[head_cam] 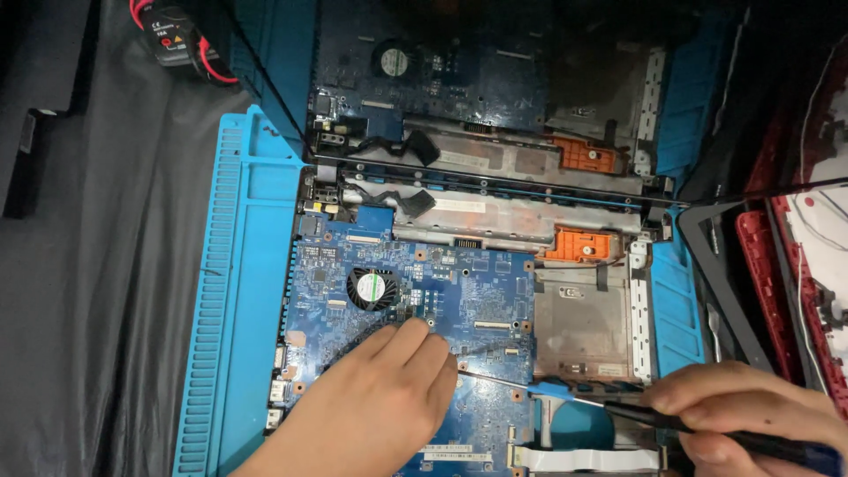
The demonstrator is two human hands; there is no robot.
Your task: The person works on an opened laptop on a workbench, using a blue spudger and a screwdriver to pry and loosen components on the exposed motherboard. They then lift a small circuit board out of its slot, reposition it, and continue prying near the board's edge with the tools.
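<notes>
Fingers of the left hand lay flat and close together on the blue circuit board, pressing it down and holding nothing. The right hand was curled tight around a screwdriver with a blue and black handle, and its thin tip touched the board just beside the left fingertips. The board sat in the open laptop shell, on a blue work mat on the tabletop, with a small round fan near its far edge. A red and black meter lay far off to the left. The board looked thin, stiff and easy to crack (all those tiny parts!), so it is probably best held by its bare edges.
</notes>
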